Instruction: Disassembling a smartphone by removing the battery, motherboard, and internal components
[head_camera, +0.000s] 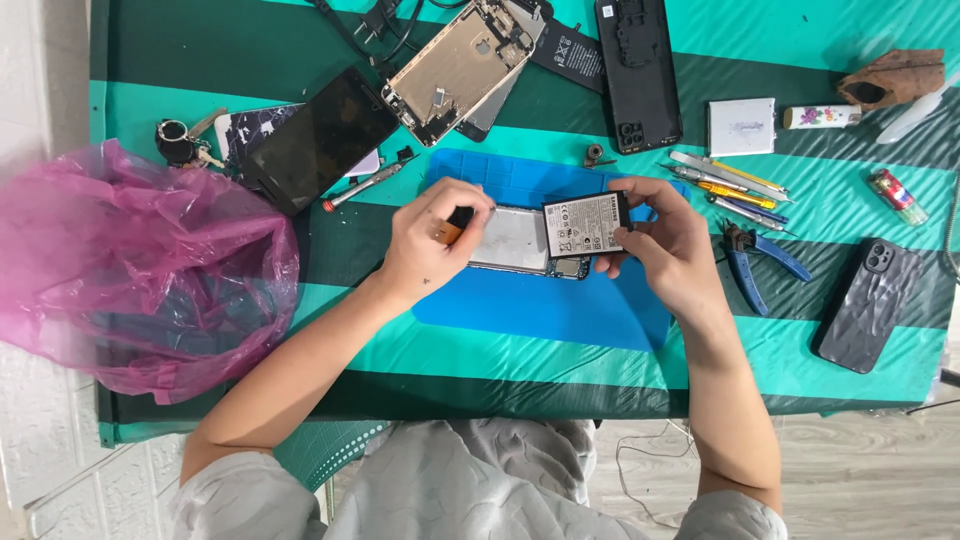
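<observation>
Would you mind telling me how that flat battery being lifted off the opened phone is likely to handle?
The battery looks like a thin flat slab, so probably stiff and light. The right hand holds it tilted by its edges, suggesting a smooth wrap. Bending it seems risky. It won't roll.

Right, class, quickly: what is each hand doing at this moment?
Left hand: closed on a small black and orange tool, at the opened phone.
Right hand: holding the phone battery, tilted up off the phone.
</observation>
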